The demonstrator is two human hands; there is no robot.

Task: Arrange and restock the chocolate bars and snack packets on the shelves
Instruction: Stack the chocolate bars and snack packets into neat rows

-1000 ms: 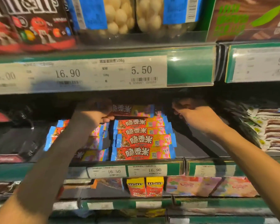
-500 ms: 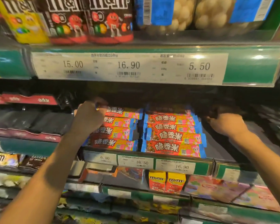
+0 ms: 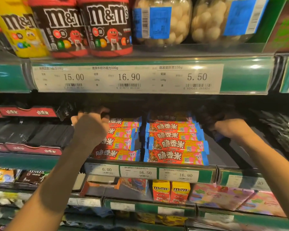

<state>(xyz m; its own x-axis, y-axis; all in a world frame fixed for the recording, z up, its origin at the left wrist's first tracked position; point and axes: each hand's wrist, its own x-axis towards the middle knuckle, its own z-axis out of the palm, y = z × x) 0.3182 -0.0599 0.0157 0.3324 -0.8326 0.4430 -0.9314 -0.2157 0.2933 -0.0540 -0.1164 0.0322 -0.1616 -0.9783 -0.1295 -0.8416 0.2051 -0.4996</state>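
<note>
I'm squaring the red bar stacks (image 3: 175,142) between my hands: left grip (image 3: 90,125) curled beside them, right grip (image 3: 227,129) unclear. Next, nudge them flush.

Glossy plastic wrappers on the chocolate bars (image 3: 175,144); clear plastic jars (image 3: 163,22).

Red, pink, blue-edged chocolate bars (image 3: 176,144)

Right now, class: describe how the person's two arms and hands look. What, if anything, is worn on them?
Both forearms are bare up to the frame's edge: no sleeves, gloves, watch or bracelets show. The left hand and right hand show no rings that can be made out, though the shelf's shadow dims the fingers.
</note>
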